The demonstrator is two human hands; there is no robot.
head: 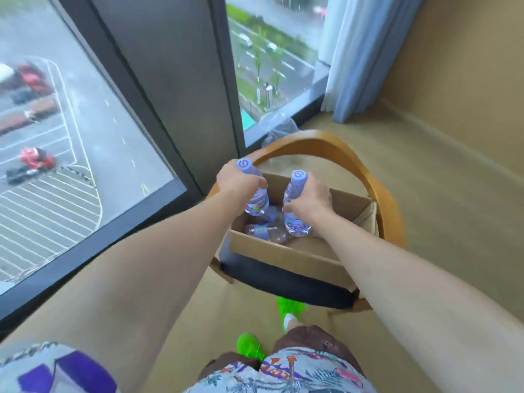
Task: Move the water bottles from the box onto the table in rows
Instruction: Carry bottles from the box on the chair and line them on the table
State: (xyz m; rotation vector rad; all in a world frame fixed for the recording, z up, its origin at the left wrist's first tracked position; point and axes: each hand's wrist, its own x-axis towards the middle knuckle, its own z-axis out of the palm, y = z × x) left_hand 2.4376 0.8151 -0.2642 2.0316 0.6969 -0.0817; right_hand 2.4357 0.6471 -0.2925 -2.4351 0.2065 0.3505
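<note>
An open cardboard box (286, 258) sits on the dark seat of a wooden chair. My left hand (236, 184) grips a clear water bottle (256, 204) with a lilac cap, held upright above the box's left side. My right hand (312, 198) grips a second upright bottle (296, 222) of the same kind, its base just inside the box. More bottles (262, 231) lie on their sides at the bottom of the box. No table is in view.
The chair (326, 144) has a curved wooden backrest and stands close to a floor-to-ceiling window (85, 123). A crumpled clear plastic bag (279, 129) lies behind it, a pale curtain (363, 52) hangs at right. My green shoes (289, 307) stand on beige floor.
</note>
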